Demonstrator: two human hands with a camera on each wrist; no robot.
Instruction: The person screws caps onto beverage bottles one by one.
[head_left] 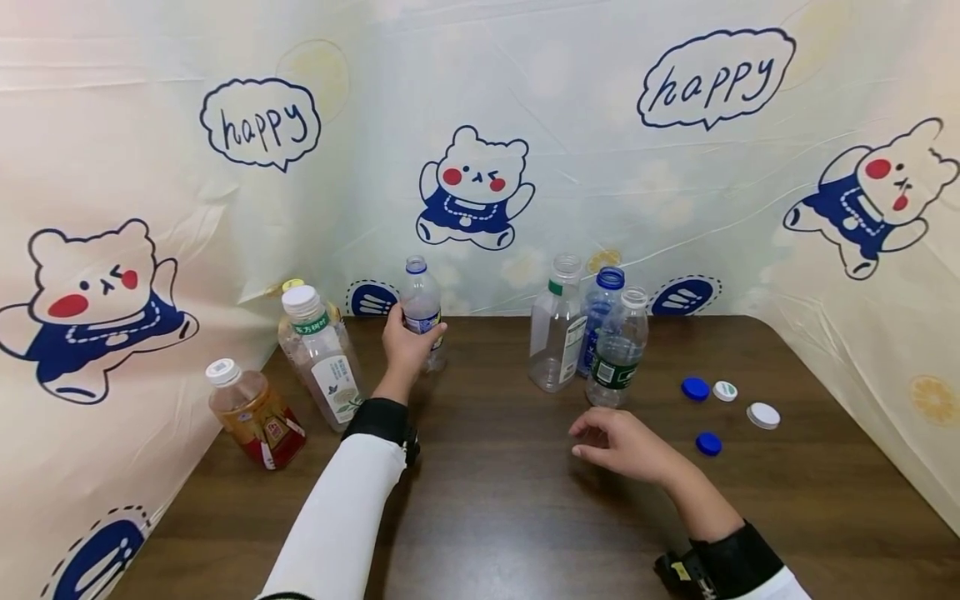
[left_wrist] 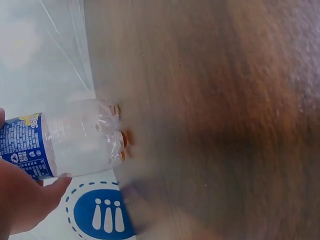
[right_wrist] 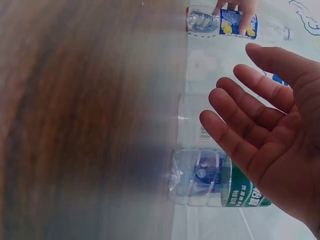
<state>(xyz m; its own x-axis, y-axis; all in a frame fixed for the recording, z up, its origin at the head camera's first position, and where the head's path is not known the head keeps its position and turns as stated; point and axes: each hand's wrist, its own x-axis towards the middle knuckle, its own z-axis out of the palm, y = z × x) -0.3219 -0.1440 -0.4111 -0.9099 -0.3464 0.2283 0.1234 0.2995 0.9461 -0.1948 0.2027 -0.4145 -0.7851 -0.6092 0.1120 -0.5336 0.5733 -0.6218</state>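
Observation:
My left hand [head_left: 408, 340] grips a clear plastic bottle [head_left: 422, 292] with a blue label around its middle, near the back edge of the table. A blue ring circles its neck, and no cap shows on top. In the left wrist view, the bottle's ridged base [left_wrist: 112, 132] is right at the tabletop, and the thumb lies along the label. My right hand [head_left: 618, 442] hovers over the table with fingers loosely bent and nothing in them. Just beyond it stands an uncapped bottle with a green label [head_left: 615, 358], beside a blue-tinted bottle [head_left: 594, 312] and a tall clear bottle [head_left: 553, 333].
At the left stand a white-capped bottle with amber liquid [head_left: 258, 417], a tall white-capped bottle [head_left: 322, 358] and a yellow-capped one [head_left: 292, 285] behind it. Loose blue caps [head_left: 695, 388] and white caps [head_left: 763, 416] lie at the right. A printed cloth [head_left: 480, 75] hangs behind the table.

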